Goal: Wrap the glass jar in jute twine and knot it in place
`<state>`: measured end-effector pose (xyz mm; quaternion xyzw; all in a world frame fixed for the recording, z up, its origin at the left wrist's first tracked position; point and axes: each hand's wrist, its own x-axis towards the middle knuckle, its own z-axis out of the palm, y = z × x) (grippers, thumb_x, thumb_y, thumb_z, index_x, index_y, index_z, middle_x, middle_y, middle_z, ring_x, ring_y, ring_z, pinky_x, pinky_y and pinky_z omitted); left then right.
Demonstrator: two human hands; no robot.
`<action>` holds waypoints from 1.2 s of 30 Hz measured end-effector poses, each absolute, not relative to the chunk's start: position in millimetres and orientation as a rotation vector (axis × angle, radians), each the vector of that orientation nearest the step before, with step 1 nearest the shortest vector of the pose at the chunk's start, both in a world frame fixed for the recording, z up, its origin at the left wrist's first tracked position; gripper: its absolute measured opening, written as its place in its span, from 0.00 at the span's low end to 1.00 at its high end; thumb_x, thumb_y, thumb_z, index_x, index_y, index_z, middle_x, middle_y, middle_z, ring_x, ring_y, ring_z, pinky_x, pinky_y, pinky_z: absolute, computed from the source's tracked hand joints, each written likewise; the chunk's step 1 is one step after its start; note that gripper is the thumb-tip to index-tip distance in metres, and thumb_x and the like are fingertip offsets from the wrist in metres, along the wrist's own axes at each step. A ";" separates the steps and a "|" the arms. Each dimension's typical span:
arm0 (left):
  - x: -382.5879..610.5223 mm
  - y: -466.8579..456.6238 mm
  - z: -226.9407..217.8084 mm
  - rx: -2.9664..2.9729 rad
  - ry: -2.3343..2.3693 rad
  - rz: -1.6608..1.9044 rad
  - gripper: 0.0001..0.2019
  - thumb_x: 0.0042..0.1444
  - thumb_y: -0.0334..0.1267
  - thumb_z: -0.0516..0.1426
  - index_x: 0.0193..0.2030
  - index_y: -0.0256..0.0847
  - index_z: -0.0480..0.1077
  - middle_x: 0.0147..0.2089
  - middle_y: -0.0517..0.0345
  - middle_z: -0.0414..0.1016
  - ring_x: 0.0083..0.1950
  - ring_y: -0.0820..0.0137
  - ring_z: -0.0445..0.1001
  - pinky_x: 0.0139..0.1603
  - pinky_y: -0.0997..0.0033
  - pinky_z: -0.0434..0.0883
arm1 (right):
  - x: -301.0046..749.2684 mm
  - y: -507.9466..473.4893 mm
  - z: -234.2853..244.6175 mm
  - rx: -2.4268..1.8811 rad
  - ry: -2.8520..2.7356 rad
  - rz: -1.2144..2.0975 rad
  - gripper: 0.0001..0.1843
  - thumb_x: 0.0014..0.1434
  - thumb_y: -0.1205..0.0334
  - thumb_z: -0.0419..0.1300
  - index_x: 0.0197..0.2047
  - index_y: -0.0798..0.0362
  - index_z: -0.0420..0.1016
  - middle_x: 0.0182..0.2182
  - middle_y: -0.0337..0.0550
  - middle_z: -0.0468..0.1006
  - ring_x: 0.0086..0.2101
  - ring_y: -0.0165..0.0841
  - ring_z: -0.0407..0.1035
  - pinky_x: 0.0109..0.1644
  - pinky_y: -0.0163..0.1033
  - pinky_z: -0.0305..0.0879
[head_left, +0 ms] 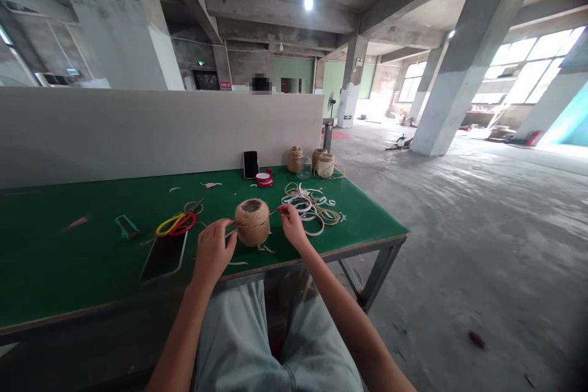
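A ball of brown jute twine (252, 221) stands near the front edge of the green table (68, 257). My left hand (212, 250) rests just left of it, fingers curled, touching its side or the strand there. On the ball's right, my right hand (291, 223) pinches a thin strand of twine coming off it. Beyond that hand lies a tangled pile of white and tan cord (311, 205).
Scissors with yellow and red handles (177, 222), a dark phone (164, 255) and a green clip (125, 226) lie to the left. At the back stand a propped phone (250, 164), red tape (264, 179), a glass jar (304, 167) and twine spools (326, 165). A white partition (138, 128) backs the table.
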<state>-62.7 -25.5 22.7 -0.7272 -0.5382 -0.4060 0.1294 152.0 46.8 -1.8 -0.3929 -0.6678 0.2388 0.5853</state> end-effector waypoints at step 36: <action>-83.5 -42.3 42.3 -1.987 -1.578 -1.376 0.10 0.58 0.42 0.50 0.36 0.41 0.68 0.36 0.55 0.74 0.41 0.67 0.72 0.48 0.68 0.66 | 141.3 -24.6 45.5 -0.957 -2.104 0.164 0.09 0.64 0.61 0.48 0.43 0.51 0.68 0.29 0.39 0.75 0.31 0.30 0.68 0.33 0.31 0.55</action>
